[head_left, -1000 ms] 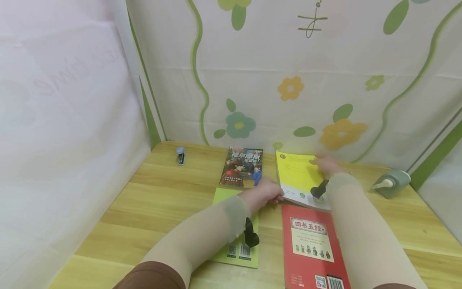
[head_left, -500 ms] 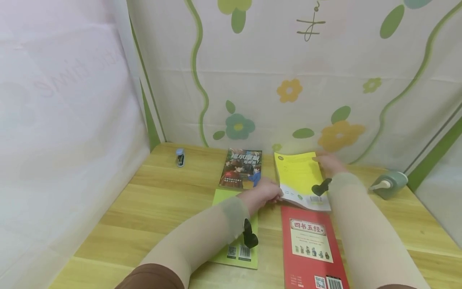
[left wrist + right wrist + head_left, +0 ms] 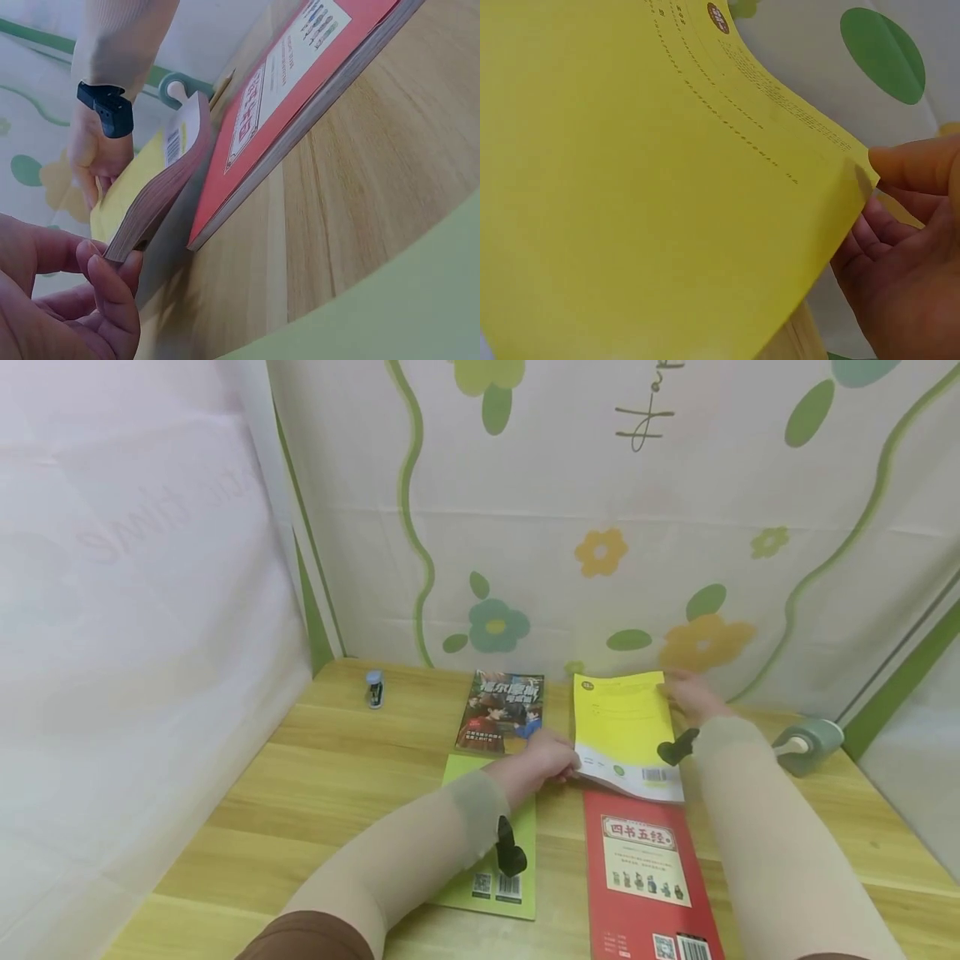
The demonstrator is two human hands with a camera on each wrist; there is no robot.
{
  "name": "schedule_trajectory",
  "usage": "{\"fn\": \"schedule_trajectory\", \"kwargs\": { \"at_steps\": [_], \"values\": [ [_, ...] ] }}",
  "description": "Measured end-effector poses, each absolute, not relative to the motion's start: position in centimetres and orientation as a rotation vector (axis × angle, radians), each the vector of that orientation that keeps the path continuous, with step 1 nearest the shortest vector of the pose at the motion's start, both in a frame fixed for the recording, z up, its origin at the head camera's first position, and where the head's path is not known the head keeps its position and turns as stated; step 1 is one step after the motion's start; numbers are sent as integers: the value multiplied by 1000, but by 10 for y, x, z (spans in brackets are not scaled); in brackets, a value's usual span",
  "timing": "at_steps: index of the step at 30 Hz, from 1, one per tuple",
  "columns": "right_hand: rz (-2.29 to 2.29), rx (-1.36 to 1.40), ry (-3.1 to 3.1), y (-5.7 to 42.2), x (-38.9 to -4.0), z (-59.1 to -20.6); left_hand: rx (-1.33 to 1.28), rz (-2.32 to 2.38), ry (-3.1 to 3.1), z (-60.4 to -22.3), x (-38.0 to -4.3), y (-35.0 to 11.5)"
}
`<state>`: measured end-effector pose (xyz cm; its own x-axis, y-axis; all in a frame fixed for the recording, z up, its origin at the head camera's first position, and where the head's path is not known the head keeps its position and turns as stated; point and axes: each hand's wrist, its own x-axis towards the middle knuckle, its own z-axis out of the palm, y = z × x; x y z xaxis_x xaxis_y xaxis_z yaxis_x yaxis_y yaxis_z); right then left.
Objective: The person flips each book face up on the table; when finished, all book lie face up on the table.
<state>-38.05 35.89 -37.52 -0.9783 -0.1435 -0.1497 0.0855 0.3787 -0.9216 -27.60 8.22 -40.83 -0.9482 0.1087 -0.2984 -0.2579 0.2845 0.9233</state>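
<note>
Both hands hold a book with a yellow and white cover (image 3: pixel 622 710) at the back right of the table. My left hand (image 3: pixel 550 755) pinches its near left corner between thumb and fingers; the left wrist view shows the page edges (image 3: pixel 161 191) bending upward from there. At the far right corner, my right hand (image 3: pixel 693 695) grips the cover, thumb on top and fingers beneath in the right wrist view. The book is raised and curved, its near edge overlapping the top of a red book (image 3: pixel 615 893) in the head view.
Left of it lie a comic-style book (image 3: pixel 498 714) and a lime green book (image 3: pixel 517 893), partly under my left forearm. A small stapler (image 3: pixel 375 689) stands at the back left. A grey-green pump bottle (image 3: pixel 813 747) lies at the right. Printed curtains (image 3: pixel 525 485) hang behind the wooden table (image 3: pixel 300 777).
The yellow book's far right corner has risen a little and moved slightly right with my right hand. My left hand keeps its pinch with a slight shift left.
</note>
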Motion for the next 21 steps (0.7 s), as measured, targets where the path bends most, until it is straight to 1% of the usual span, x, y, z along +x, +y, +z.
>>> {"fn": "schedule_trajectory", "kwargs": {
  "at_steps": [5, 12, 16, 21],
  "values": [
    [-1679, -64, 2410, 366, -383, -372, -107, 1700, 2268, -405, -273, 77],
    [-1599, -154, 2518, 370, -383, -361, -51, 1704, 2270, -401, -270, 69],
    [-1551, -135, 2556, 370, -378, -351, -22, 1694, 2268, -401, -270, 66],
    [-1567, -105, 2564, 367, -371, -341, -50, 1696, 2261, -400, -269, 60]
  ]
}}
